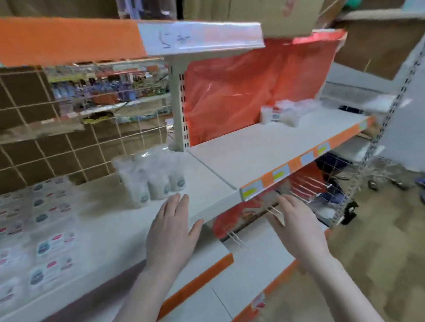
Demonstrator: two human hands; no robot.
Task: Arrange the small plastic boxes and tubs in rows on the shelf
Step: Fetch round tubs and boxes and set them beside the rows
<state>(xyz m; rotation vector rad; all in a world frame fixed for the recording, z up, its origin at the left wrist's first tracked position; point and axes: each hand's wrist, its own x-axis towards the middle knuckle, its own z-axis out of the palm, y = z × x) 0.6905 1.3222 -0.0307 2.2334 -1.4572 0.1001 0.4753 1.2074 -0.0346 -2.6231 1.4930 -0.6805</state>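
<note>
- Tubs (153,177), clear plastic with round labels, stand in a tight cluster on the white shelf (114,228), toward its back and near the right end; the picture is blurred, so their count is unclear.
- Flat labelled boxes (27,228) lie in rows on the left part of the same shelf, reaching from near the wall toward the front edge.
- More tubs (283,114) sit in a small group at the back of the right shelf (264,151), against an orange sheet (246,88).
- Behind the left shelf is a brown grid panel (23,131); an upright post (178,104) with slots stands between the two shelves.
- An upper shelf (123,40) with an orange and white front strip hangs overhead, with cardboard boxes (256,3) on top.
- The right shelf's front edge carries an orange strip with price tags (282,172); wire hooks (303,188) stick out beneath it.
- The left hand (170,231) hovers flat over the left shelf, fingers straight and holding nothing, fingertips just in front of the tub cluster.
- The right hand (297,220) is also spread open and empty, off the shelf's right corner, in front of the hooks and above a lower shelf (254,265).
- Bare shelf lies between the rows of boxes and the left hand, and across most of the right shelf.
- The floor (395,260) to the right is brown.
</note>
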